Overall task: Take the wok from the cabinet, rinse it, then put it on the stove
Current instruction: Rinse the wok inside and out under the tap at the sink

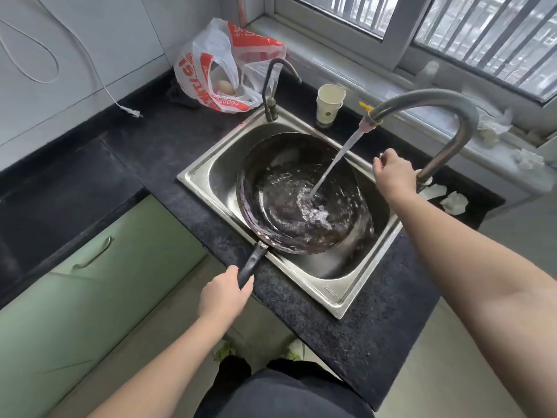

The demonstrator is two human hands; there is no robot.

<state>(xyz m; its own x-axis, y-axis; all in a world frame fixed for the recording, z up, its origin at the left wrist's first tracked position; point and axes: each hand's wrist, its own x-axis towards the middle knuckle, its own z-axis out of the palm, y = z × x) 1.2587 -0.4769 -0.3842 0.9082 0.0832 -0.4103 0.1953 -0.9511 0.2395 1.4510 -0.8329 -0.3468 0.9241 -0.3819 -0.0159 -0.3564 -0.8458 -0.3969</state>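
Note:
A dark round wok (pixel 280 164) sits tilted in the steel sink (pixel 208 164), its black handle pointing toward me over the sink's front edge. My left hand (pixel 224 292) grips the end of that handle. Water streams from the tall curved faucet (pixel 446 116) into the wok and swirls in its bottom. My right hand (pixel 391 173) is curled around the faucet's lever at the base of the faucet, at the sink's right rim.
A red and white plastic bag (pixel 217 64) lies behind the sink beside a small second tap (pixel 271 95). Stacked paper cups (pixel 328 105) stand at the back rim. Crumpled tissues (pixel 452 200) lie right of the faucet. Green cabinet doors (pixel 90 285) run below the black counter.

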